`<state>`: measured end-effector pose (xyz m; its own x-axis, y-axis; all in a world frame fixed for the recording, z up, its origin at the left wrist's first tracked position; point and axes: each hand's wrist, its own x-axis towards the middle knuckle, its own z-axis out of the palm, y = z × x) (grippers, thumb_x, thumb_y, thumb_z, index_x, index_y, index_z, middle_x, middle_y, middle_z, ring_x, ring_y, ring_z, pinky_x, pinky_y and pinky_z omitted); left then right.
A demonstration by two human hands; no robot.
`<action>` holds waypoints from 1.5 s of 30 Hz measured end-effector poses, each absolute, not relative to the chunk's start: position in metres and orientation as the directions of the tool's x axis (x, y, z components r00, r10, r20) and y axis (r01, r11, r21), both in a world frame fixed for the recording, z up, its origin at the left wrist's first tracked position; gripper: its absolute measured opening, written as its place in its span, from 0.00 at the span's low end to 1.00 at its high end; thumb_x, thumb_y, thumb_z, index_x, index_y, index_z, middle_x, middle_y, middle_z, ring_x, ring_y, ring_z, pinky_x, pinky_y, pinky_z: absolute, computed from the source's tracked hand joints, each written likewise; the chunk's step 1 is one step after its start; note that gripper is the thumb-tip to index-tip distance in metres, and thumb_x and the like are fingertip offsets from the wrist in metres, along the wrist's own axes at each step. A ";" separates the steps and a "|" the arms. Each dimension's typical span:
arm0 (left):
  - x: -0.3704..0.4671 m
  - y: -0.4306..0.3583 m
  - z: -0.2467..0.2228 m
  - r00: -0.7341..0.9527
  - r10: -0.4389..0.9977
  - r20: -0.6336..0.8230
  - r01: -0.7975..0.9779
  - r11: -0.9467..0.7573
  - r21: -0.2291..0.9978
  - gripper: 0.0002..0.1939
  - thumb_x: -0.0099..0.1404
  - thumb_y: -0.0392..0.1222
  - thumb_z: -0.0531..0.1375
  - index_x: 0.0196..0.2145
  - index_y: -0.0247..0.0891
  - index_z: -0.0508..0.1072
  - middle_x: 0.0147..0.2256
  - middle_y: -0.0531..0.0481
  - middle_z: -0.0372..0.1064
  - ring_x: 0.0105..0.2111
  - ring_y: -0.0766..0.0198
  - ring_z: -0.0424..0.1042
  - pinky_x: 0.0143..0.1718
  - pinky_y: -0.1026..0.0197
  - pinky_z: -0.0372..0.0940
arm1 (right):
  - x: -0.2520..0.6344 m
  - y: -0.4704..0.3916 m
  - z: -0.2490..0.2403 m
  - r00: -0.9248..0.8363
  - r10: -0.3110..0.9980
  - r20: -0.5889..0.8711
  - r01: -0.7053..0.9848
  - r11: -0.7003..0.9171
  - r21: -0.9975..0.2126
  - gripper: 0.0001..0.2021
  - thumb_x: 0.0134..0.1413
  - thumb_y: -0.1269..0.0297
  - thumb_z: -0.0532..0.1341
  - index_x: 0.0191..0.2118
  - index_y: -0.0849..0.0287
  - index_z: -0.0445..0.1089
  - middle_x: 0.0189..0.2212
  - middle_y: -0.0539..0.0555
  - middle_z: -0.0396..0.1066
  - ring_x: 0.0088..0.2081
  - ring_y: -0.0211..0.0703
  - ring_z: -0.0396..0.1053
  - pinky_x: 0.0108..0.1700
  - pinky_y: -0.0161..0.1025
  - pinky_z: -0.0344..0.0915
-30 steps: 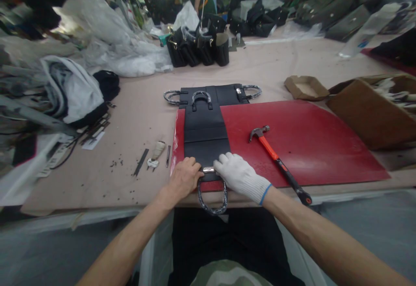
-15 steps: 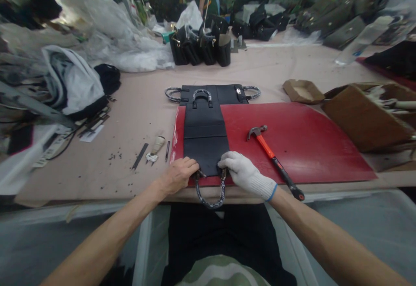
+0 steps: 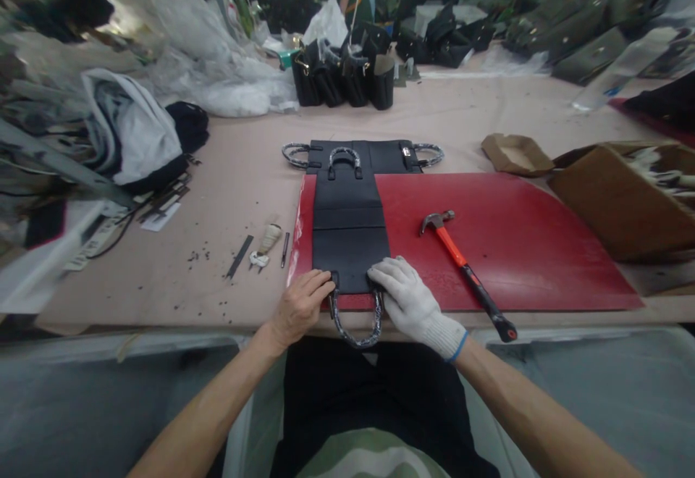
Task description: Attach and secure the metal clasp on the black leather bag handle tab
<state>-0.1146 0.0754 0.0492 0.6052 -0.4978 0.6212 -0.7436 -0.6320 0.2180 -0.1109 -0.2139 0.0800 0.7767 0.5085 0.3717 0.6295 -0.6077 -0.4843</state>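
Observation:
A flat black leather bag panel lies lengthwise on a red mat, a wrapped handle at each end. Its near handle hangs over the table edge. My bare left hand presses the panel's near left corner beside that handle. Pressing the near right corner is my right hand, which wears a white knit glove. A second black panel with two side handles lies crosswise under the far end.
A hammer with an orange and black grip lies on the mat to the right of my gloved hand. Small tools lie left of the mat. Cardboard boxes stand right, finished black bags at the back, and a person behind them.
Both hands slid from the metal clasp at the panel's near end out to its two corners. The clasp no longer shows and the near handle lies flatter over the edge.

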 end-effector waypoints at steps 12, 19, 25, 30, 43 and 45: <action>-0.126 0.054 0.055 0.689 -0.353 0.633 -0.672 -0.639 0.375 0.18 0.71 0.27 0.50 0.51 0.36 0.75 0.50 0.41 0.77 0.55 0.57 0.75 0.57 0.51 0.74 | -0.104 -0.229 0.058 0.770 0.473 0.428 0.623 -0.700 -0.349 0.21 0.66 0.74 0.51 0.60 0.59 0.67 0.57 0.61 0.70 0.60 0.60 0.66 0.64 0.64 0.65; -0.094 0.129 0.066 0.874 0.099 0.476 -0.146 -0.881 0.450 0.11 0.72 0.35 0.55 0.44 0.36 0.77 0.43 0.40 0.78 0.45 0.53 0.77 0.50 0.50 0.73 | -0.102 -0.228 0.055 0.769 0.463 0.441 0.617 -0.719 -0.321 0.21 0.64 0.73 0.51 0.60 0.58 0.68 0.55 0.61 0.71 0.58 0.61 0.68 0.61 0.64 0.68; -0.036 0.206 0.096 0.907 0.417 -0.052 0.419 -0.885 0.204 0.16 0.69 0.44 0.58 0.47 0.33 0.79 0.46 0.34 0.78 0.48 0.46 0.76 0.48 0.52 0.69 | -0.101 -0.226 0.056 0.769 0.450 0.454 0.614 -0.718 -0.328 0.21 0.63 0.73 0.52 0.59 0.57 0.69 0.54 0.61 0.72 0.57 0.62 0.69 0.59 0.64 0.69; -0.021 0.221 0.097 0.889 0.393 -0.235 0.424 -0.900 0.098 0.14 0.62 0.47 0.63 0.42 0.37 0.80 0.43 0.37 0.80 0.46 0.47 0.77 0.42 0.57 0.66 | -0.103 -0.224 0.059 0.784 0.443 0.434 0.602 -0.711 -0.363 0.21 0.63 0.74 0.52 0.59 0.57 0.68 0.55 0.60 0.71 0.59 0.60 0.67 0.62 0.64 0.66; -0.012 0.226 0.109 0.847 0.296 -0.443 0.427 -0.874 0.233 0.12 0.56 0.46 0.64 0.21 0.38 0.70 0.19 0.47 0.69 0.27 0.51 0.76 0.29 0.58 0.66 | -0.113 -0.216 0.076 0.844 0.394 0.363 0.533 -0.685 -0.497 0.23 0.57 0.78 0.53 0.57 0.57 0.69 0.56 0.58 0.70 0.59 0.56 0.65 0.67 0.62 0.59; -0.023 0.226 0.110 0.864 0.309 -0.399 0.499 -0.633 0.591 0.14 0.52 0.49 0.67 0.27 0.37 0.71 0.22 0.48 0.72 0.25 0.55 0.75 0.28 0.60 0.69 | -0.113 -0.215 0.076 0.845 0.390 0.367 0.533 -0.676 -0.509 0.23 0.58 0.77 0.53 0.57 0.57 0.69 0.56 0.59 0.70 0.58 0.56 0.66 0.67 0.62 0.59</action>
